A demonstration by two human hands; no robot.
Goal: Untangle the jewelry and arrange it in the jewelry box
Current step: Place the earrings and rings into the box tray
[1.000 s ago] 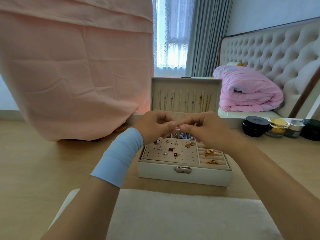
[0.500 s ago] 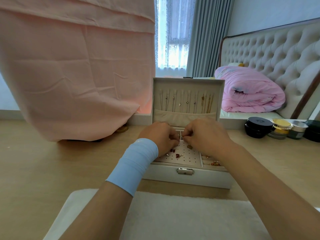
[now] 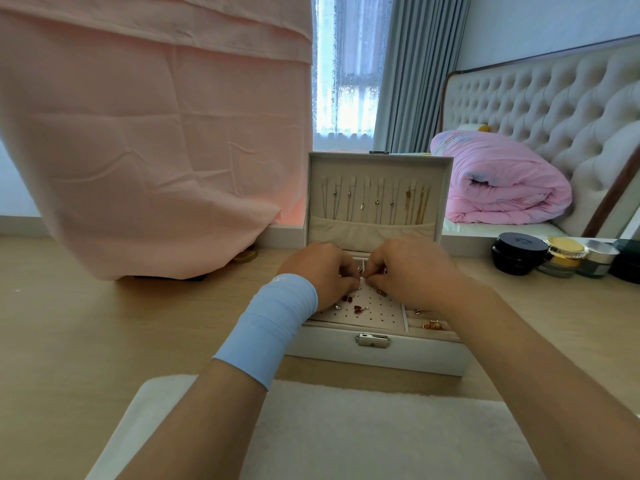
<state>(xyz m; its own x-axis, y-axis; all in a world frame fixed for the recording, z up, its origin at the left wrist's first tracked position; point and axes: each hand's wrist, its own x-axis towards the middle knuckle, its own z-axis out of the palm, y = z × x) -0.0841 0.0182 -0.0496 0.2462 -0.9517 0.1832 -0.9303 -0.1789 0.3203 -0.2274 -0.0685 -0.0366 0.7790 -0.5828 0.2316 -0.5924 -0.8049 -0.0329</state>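
Light wooden tabletop (image 3: 86, 323), open white jewelry box (image 3: 374, 355), white mat (image 3: 346, 434), cosmetic jars (image 3: 562, 259) at right

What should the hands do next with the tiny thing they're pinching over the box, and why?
Probably press it down into one of the free holes. Both the left hand and the right hand are pinched together just above the holed earring pad of the open jewelry box. The red earrings already sit there, with bare holes beside them. What they pinch is too small to make out.
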